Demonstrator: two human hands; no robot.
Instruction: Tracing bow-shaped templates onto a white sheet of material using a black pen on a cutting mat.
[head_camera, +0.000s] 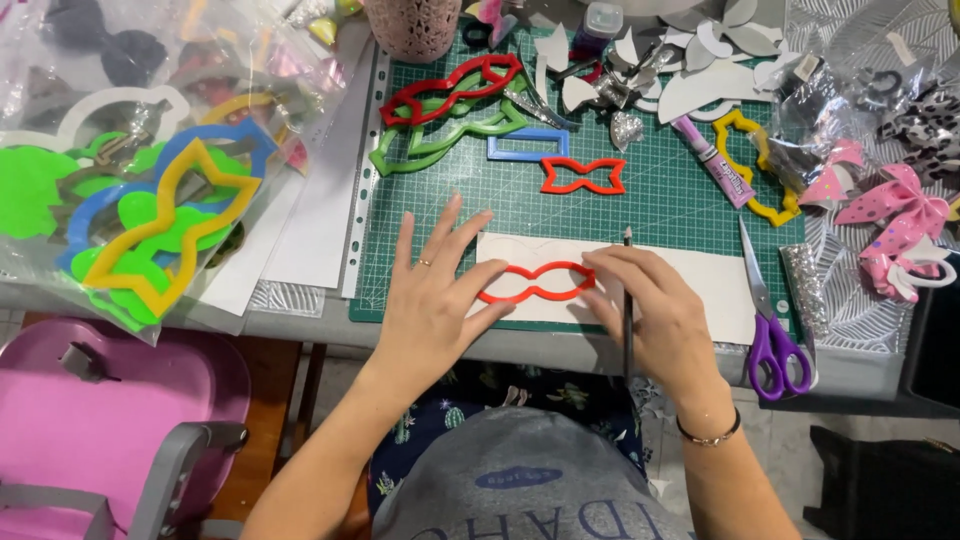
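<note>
Pinning a red bow-shaped template (536, 283) flat on a white sheet (700, 280), both hands on it. Left hand (432, 300) is spread wide, fingers splayed, pressing down on the template's left lobe; nothing gripped, just weight so the outline can't slide. Right hand (655, 305) lies half-closed over the right lobe, fingertips on the rim, with a pencil (628, 300) tucked under the palm, tip pointing away from the person. Whether the fingers actually clamp the pencil I cannot tell; it runs beneath the hand.

The sheet sits on the near edge of the green cutting mat (660, 190), close to the body, so both forearms can brace. Mat covers the middle of the worktop (300, 325).

Spare templates parked at the mat's far side, out of the way: red, green and blue outlines stacked (450, 105), a small red bow (583, 176), a yellow one (752, 165) to the right.

Packaging: clear plastic bag (150, 170) at left, holding big yellow, blue, green and white shapes. Slim pink glue tube (715, 162) lying diagonal on the mat, printed label along its side. Crinkled clear wrap (860, 60) far right over dark patterned pieces.

Purple-handled scissors (772, 330) lie just right of the sheet, blades away. Pink finished bows (900, 225) at the right edge.
</note>
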